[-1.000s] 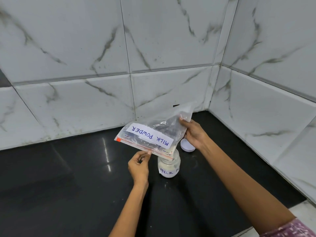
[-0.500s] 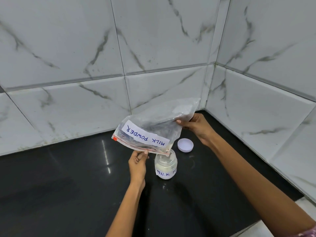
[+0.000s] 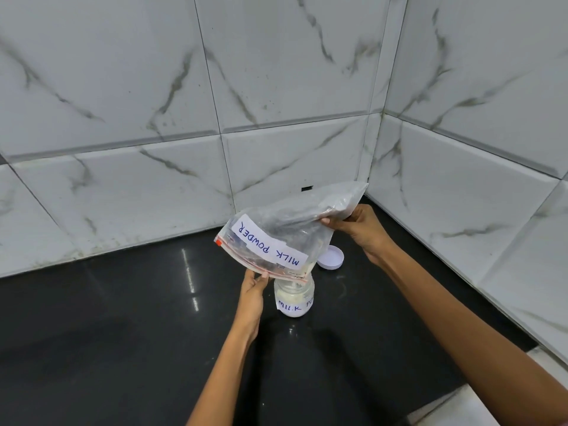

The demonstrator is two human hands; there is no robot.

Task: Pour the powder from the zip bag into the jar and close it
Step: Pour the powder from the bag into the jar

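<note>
**Clear plastic bag tipped over the jar: emptying the last of the powder**

Clear and crinkled, the zip bag (image 3: 285,238) hangs mouth-down over the small jar (image 3: 294,298), which stands upright on the black countertop (image 3: 107,318) near the tiled corner. The bag's low corner sits right at the jar's open neck, and pale powder already shows inside the jar above its handwritten label. The white lid (image 3: 331,257) lies on the counter just behind the jar, apart from it.

The left hand (image 3: 253,292) pinches the zip edge of the bag between thumb and fingertips, close beside the jar's mouth. The right hand (image 3: 359,224) grips the bag's raised bottom corner, fingers curled over the plastic, holding that end high so the contents slide downhill.

The pour looks well along; the bag appears nearly flat, with little visible left in it. To finish this step cleanly, the person would do best to keep the open corner narrow and centred over the neck, since the mouth is small and the bag's opening is wide. Raising the right hand further and giving the plastic light taps should free powder clinging in the folds. A sudden shake risks dusting the counter or knocking the unheld jar, which looks light. Only then should the lid go on
</note>
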